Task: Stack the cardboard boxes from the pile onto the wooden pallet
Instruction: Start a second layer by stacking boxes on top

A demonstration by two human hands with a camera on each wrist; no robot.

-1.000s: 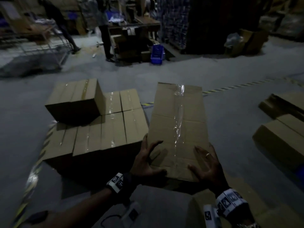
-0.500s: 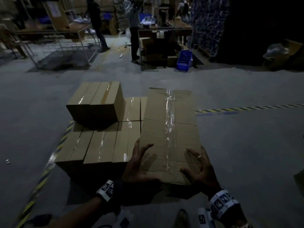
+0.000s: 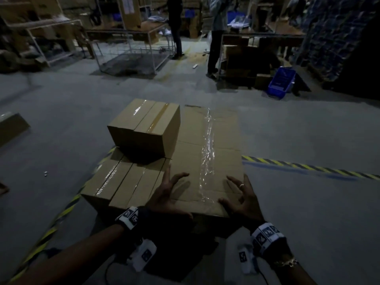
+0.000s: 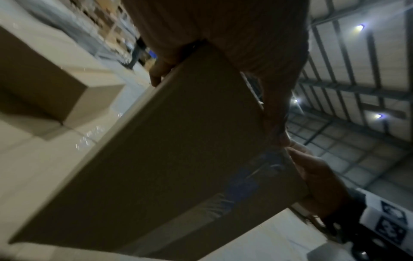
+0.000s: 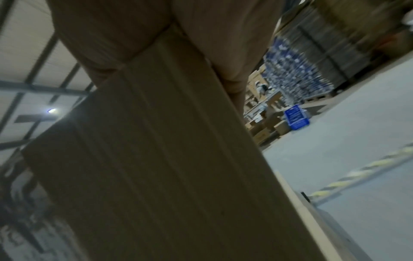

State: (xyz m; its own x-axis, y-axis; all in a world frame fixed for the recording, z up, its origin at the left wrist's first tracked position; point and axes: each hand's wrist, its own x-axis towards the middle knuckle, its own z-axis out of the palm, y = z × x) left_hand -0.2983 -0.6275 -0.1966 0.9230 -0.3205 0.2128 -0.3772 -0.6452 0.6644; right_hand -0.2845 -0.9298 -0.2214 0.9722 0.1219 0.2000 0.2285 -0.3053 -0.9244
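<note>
I hold a taped cardboard box (image 3: 205,153) flat in front of me. My left hand (image 3: 166,194) grips its near left corner and my right hand (image 3: 240,196) its near right corner, with fingers spread on top. The box hangs over the right part of a low stack of boxes (image 3: 127,182), right beside a single upper box (image 3: 148,124). The pallet is hidden under the stack. The left wrist view shows the box's dark side (image 4: 167,150) with fingers (image 4: 274,114) over its edge. In the right wrist view the box (image 5: 167,167) fills the frame.
Yellow-black floor tape (image 3: 308,167) runs right of the stack. A blue crate (image 3: 281,82), work tables and two standing people (image 3: 174,23) are at the back. A wire cart (image 3: 131,56) stands at the back left, and another box (image 3: 12,128) lies at the far left.
The held box has moved left and forward, from beside the stack to over its right part, close against the upper box. Both hands keep the same grip.
</note>
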